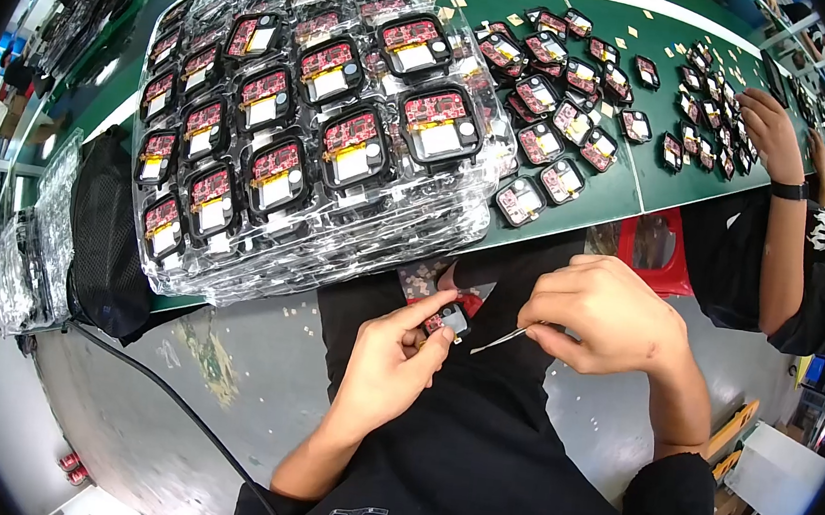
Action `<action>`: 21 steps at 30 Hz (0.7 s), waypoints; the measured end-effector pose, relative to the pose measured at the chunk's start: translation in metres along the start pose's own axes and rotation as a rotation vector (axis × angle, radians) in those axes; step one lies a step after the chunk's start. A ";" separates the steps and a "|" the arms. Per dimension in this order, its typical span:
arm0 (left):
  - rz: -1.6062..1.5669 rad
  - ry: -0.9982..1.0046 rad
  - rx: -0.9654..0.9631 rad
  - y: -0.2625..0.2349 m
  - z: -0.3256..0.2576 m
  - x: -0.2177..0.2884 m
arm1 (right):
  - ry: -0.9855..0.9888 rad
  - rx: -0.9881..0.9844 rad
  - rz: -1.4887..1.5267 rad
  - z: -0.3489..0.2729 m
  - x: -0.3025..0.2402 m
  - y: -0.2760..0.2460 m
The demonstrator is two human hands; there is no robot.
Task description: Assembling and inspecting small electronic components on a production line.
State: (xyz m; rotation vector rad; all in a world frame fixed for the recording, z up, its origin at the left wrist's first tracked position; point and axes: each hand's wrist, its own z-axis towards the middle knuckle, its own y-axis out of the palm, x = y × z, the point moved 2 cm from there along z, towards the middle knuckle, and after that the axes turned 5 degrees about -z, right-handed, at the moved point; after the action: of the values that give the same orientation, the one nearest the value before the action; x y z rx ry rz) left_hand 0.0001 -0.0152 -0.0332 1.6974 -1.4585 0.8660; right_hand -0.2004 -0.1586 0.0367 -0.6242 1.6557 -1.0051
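Over my lap, my left hand (389, 364) grips a small black-framed electronic module (448, 324) between thumb and fingers. Part of its red circuit board and a grey face show; the fingers cover the rest. To its right, my right hand (599, 315) pinches a pair of thin metal tweezers (501, 341). Their tips point down and left, a short way from the module and apart from it. Beyond my hands, a stack of clear plastic trays (333, 249) holds rows of similar modules (280, 175) with red boards and white blocks.
Loose modules (540, 95) lie heaped on the green table (658, 168) right of the trays, among small yellowish scraps. At the right, another person's hand (772, 134) reaches over more modules. A black mesh backrest (113, 236) stands left, near a black cable (181, 399). A red stool (655, 248) is under the table.
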 end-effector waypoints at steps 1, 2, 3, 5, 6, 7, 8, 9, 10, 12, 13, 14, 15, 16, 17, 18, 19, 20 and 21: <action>-0.063 0.004 0.008 0.000 0.000 0.001 | 0.045 -0.023 -0.012 -0.003 0.001 -0.001; -0.126 0.008 0.017 -0.001 0.000 0.002 | 0.102 -0.002 -0.035 -0.006 0.003 0.000; -0.126 0.008 0.015 -0.001 0.001 0.000 | 0.103 -0.002 -0.035 -0.008 0.003 0.004; -0.399 0.010 0.001 -0.004 0.005 -0.007 | 0.285 -0.049 -0.221 -0.012 0.008 0.016; -0.417 -0.012 -0.052 -0.007 0.005 -0.008 | 0.275 -0.087 -0.256 -0.012 0.009 0.020; -0.417 -0.012 -0.054 -0.006 0.006 -0.008 | 0.277 -0.087 -0.257 -0.012 0.009 0.026; -0.471 0.006 -0.049 -0.005 0.007 -0.009 | 0.262 -0.038 -0.306 -0.010 0.007 0.033; -0.525 0.024 -0.043 -0.004 0.008 -0.009 | 0.246 0.011 -0.356 -0.009 0.005 0.038; -0.525 0.024 -0.041 -0.004 0.008 -0.009 | 0.252 0.001 -0.323 -0.006 0.004 0.042; -0.486 0.062 -0.018 -0.005 0.007 -0.008 | 0.307 0.054 -0.215 -0.001 -0.003 0.045; -0.486 0.063 -0.017 -0.004 0.007 -0.007 | 0.364 0.107 -0.107 -0.001 -0.006 0.047; -0.496 0.076 0.011 -0.003 0.007 -0.006 | 0.405 0.197 0.086 -0.002 -0.010 0.049; -0.507 0.089 0.040 -0.002 0.007 -0.005 | 0.439 0.237 0.327 -0.001 -0.014 0.050; -0.507 0.089 0.039 0.000 0.007 -0.006 | 0.478 0.220 0.498 0.001 -0.018 0.056; -0.505 0.122 0.074 0.001 0.007 -0.008 | 0.516 0.201 0.669 0.003 -0.021 0.063; -0.502 0.156 0.108 0.002 0.008 -0.009 | 0.535 0.169 0.742 0.006 -0.023 0.070; -0.502 0.156 0.102 0.003 0.009 -0.010 | 0.523 0.267 0.837 0.006 -0.026 0.086; -0.481 0.180 0.114 0.005 0.008 -0.011 | 0.567 0.321 0.886 0.007 -0.026 0.101; -0.461 0.205 0.126 0.006 0.008 -0.011 | 0.610 0.375 0.935 0.007 -0.025 0.110</action>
State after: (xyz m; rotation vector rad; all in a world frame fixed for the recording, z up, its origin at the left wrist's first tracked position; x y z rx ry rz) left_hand -0.0068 -0.0175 -0.0460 1.8716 -0.8418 0.8549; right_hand -0.1770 -0.0848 -0.0457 0.7405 1.8814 -0.7729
